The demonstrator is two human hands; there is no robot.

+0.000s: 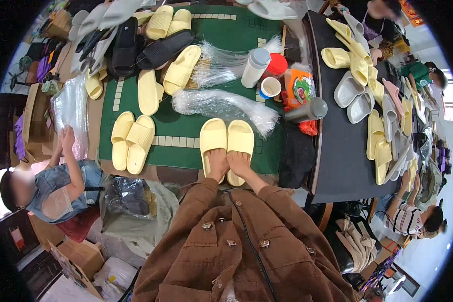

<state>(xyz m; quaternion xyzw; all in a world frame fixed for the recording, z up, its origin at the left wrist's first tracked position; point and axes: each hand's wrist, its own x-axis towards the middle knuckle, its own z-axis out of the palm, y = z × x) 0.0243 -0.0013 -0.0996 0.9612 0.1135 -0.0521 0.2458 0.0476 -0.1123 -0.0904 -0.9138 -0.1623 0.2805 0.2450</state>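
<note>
Left yellow slide (pixel 214 133), right yellow slide (pixel 240 135): paired on the green surface (pixel 178 126), your side of the clear plastic bundle (pixel 216 104), apparently for alignment.
Your left hand (pixel 217 164), right hand (pixel 239 163): at the strap openings, seemingly steadying; fingertips hidden, cannot tell if your fingers grip.

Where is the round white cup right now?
The cup is in the head view, right of centre on the green tabletop, between the white grey-lidded bottle and the orange plastic packet.
</note>
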